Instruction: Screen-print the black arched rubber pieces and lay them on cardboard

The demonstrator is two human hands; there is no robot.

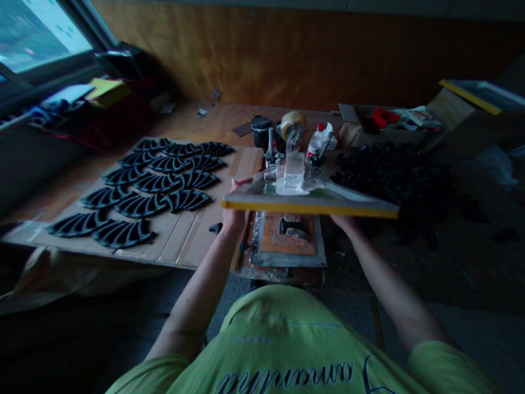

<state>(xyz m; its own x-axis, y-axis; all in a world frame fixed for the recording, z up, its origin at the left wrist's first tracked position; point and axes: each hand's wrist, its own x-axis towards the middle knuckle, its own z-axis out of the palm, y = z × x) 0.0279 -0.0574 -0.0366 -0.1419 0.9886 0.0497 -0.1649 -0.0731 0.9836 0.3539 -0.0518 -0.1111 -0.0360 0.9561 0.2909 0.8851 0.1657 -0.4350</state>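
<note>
A screen printing frame [311,208] with a yellow front edge is raised at a tilt above the work board. White ink [289,189] lies on its mesh around a pale block [294,171]. My left hand [234,213] grips the frame's left side, thumb up along it. Under the right part of the frame, my right hand [343,221] holds on, its fingers mostly hidden. Below sits an orange-brown base plate [268,235] on a grey board, bearing a small black piece [289,225]. Two hinge clamps [271,150] stand behind.
Rows of black, ribbed, fan-shaped pieces [141,196] lie on cardboard [180,235] at left. A dark heap of pieces [389,169] fills the right. Behind stand a black tub [261,130], a tape roll [293,123], a red-capped bottle [324,135] and an open box [355,131].
</note>
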